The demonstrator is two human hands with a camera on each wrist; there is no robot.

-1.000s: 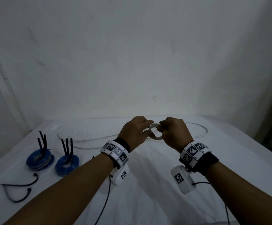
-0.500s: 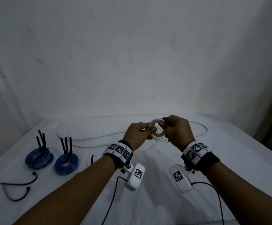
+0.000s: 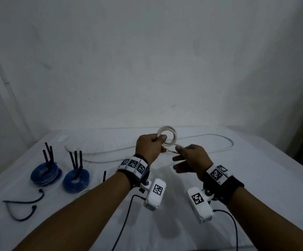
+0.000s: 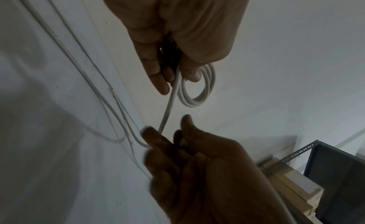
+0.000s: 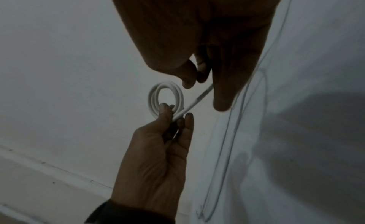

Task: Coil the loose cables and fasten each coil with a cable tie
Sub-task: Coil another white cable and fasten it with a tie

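My left hand (image 3: 160, 140) grips a small white cable coil (image 3: 167, 133) of a few turns and holds it upright above the table. In the left wrist view the coil (image 4: 199, 93) hangs from the thumb and fingers. A straight strand (image 4: 169, 109) leaves the coil and runs to my right hand (image 3: 179, 149), just below and to the right. There the thumb and forefinger pinch the strand (image 5: 201, 97) while the other fingers stay loose. The rest of the white cable (image 3: 224, 139) lies slack in long curves on the white table (image 3: 255, 187) behind my hands.
Two blue coils (image 3: 45, 175) (image 3: 76, 180), each with black ties standing up from it, sit at the left. Loose black ties (image 3: 25, 201) lie near the front left edge, and another (image 3: 104, 177) shows by my left forearm. A wall stands close behind the table.
My hands have parted. The left hand lifted the coil higher. The right hand left the coil and slid down and right along the strand.
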